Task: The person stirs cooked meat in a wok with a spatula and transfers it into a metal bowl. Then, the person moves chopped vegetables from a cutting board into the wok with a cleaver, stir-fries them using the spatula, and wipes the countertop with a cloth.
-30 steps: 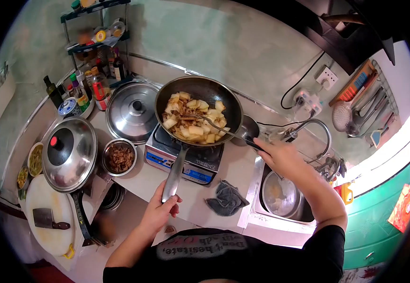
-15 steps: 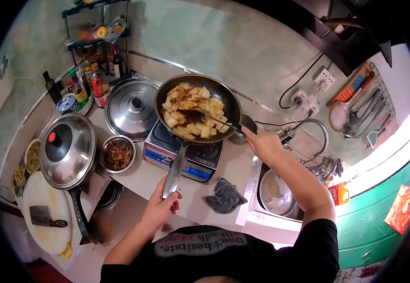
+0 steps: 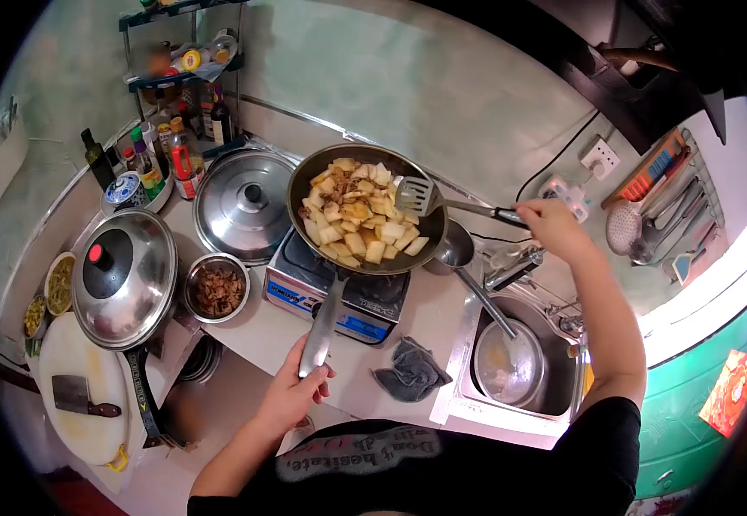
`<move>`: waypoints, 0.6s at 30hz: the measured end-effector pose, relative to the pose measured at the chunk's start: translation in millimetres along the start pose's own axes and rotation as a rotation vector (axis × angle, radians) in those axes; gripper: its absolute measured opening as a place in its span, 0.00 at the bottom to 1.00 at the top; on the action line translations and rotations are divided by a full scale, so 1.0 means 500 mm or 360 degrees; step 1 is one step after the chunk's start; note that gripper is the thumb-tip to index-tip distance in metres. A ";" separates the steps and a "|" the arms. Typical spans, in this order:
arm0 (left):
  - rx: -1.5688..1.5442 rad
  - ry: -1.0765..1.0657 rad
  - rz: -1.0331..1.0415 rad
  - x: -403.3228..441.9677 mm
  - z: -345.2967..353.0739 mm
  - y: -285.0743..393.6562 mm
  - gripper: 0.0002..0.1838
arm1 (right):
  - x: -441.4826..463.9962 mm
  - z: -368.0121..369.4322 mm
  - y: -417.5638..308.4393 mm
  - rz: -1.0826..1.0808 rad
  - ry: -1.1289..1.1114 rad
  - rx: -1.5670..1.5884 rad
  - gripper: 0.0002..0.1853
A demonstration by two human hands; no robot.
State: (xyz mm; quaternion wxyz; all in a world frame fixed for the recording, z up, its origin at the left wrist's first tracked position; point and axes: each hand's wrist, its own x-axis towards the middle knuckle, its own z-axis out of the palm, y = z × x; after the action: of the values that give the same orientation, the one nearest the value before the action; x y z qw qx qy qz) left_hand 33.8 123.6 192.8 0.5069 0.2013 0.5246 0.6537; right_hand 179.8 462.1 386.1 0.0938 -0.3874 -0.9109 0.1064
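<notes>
A dark frying pan [image 3: 432,243] stands on the portable gas stove [image 3: 365,301], full of pale, browned chunks of food [image 3: 365,211] with bits of meat among them. My left hand [image 3: 298,387] is wrapped round the end of the pan's metal handle [image 3: 322,327]. Up at the right, my right hand [image 3: 554,228] grips the black handle of a slotted spatula [image 3: 416,196]. The spatula's head is at the pan's right rim, above the edge of the food. Whether it touches the pan I cannot tell.
Left of the stove are a steel bowl of cooked meat [image 3: 217,291], a pot lid [image 3: 251,202] and a lidded pan [image 3: 124,275]. A cleaver [image 3: 81,396] lies on the cutting board [image 3: 98,439]. To the right are a ladle [image 3: 481,292], a grey cloth [image 3: 411,370] and the sink [image 3: 563,383].
The spatula has come out of the middle of the food to the pan's right rim. My right hand has moved right and up with it. My left hand still holds the pan handle.
</notes>
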 end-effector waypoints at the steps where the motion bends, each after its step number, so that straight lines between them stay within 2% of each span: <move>1: 0.0000 0.0006 -0.0003 0.000 0.000 0.003 0.30 | 0.001 -0.012 -0.003 -0.0003 -0.0006 0.0003 0.14; 3: 0.0043 -0.0017 -0.0002 -0.001 0.002 0.008 0.30 | 0.007 -0.032 0.003 0.0098 0.0083 -0.0101 0.13; 4: 0.0042 -0.0016 -0.0006 0.000 0.001 0.007 0.30 | 0.018 -0.031 0.020 -0.0117 0.0159 -0.0182 0.13; 7: 0.0026 0.0007 -0.0010 0.001 0.003 0.005 0.30 | 0.079 0.017 0.057 -0.0291 -0.0009 -0.0260 0.13; 9: -0.0038 -0.0011 0.0004 -0.001 0.003 0.007 0.29 | 0.121 0.061 0.043 0.0127 -0.0333 0.0088 0.14; 11: -0.0028 -0.0005 0.0007 -0.003 0.007 0.012 0.29 | 0.155 0.124 0.049 0.0229 -0.0628 0.0475 0.17; 13: -0.0014 0.0012 0.0015 -0.001 0.006 0.013 0.29 | 0.157 0.192 0.027 0.0311 -0.0653 0.0602 0.19; 17: 0.0045 0.0011 0.0016 0.000 0.002 0.008 0.29 | 0.144 0.262 0.016 0.0252 -0.0727 0.0985 0.21; 18: 0.0045 0.0010 0.0023 -0.001 0.002 0.006 0.29 | 0.128 0.249 0.008 -0.0060 -0.0579 0.0724 0.21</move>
State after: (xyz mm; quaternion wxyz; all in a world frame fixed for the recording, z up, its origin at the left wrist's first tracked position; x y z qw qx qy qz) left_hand 33.7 123.8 195.9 0.4975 0.2101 0.5340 0.6505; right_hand 107.3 496.5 271.2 0.0153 -0.3139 -0.8726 0.3739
